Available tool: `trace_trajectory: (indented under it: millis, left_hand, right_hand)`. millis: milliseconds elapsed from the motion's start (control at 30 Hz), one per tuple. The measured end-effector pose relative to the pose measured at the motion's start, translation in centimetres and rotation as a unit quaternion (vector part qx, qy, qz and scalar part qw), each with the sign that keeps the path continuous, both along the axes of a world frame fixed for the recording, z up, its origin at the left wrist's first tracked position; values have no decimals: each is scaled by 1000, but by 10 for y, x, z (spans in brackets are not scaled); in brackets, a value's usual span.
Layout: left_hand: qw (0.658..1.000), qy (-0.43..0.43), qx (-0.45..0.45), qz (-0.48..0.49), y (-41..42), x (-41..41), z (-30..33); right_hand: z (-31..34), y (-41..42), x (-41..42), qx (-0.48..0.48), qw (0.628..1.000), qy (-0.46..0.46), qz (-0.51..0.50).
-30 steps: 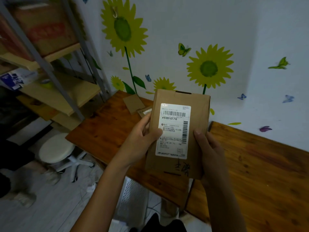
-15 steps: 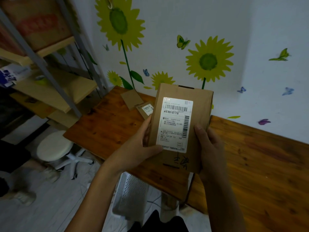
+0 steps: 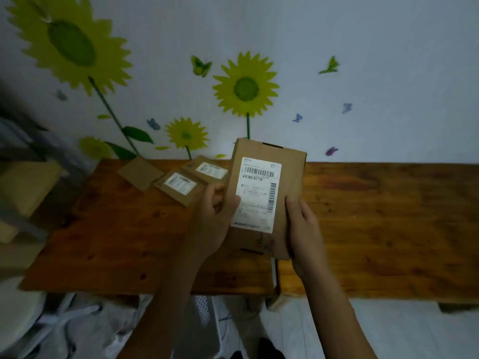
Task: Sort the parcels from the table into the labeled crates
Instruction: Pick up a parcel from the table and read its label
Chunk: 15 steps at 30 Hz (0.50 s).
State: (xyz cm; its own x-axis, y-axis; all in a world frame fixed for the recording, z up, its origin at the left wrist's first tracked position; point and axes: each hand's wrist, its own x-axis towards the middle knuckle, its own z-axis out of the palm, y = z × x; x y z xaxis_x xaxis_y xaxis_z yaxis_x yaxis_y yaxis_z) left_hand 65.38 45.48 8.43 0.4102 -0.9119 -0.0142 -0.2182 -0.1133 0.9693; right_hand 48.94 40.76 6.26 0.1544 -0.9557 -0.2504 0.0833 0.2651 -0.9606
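Note:
I hold a brown cardboard parcel (image 3: 290, 177) upright above the wooden table (image 3: 124, 237), its white barcode label facing me. My left hand (image 3: 212, 218) grips its left edge, thumb on the label. My right hand (image 3: 303, 229) grips its right edge, thumb on the front. Three flat brown parcels lie at the table's back left: a plain one (image 3: 141, 173), a labelled one (image 3: 178, 185), and a second labelled one (image 3: 207, 169) behind it. No crate is in view.
A second wooden table (image 3: 388, 229) adjoins on the right, with a narrow gap between them. A white wall with sunflower stickers stands behind. A blurred metal shelf (image 3: 28, 182) is at the left. A white stool (image 3: 15, 309) and a white perforated object (image 3: 204, 314) are on the floor.
My view has swung right and down, so the shelf slid out to the left edge. Both hands kept their hold on the parcel. More of the parcels on the table came into sight.

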Motion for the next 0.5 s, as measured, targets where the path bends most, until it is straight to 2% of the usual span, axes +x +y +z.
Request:
trace_trajectory:
  millis: [100,200,300,400,500]
  left_hand:
    - [999,1,-3,-51,-40,-19,3]
    - [985,9,14,-173,-77,-73,5]
    - [957,3,-6,-291,-101,-149,12]
    - [930,0,-19,-366,-115,-226,18]
    - [897,-40,-27,-438,-127,-322,23]
  right_hand:
    - [1,-5,-22,-17,996,45,-70]
    - [6,-11,-74,-34,983,82,-159]
    - [14,-14,-140,-53,957,130,-254]
    - [18,-12,-208,-51,931,162,-324]
    - [18,-3,-297,-50,897,183,-400]
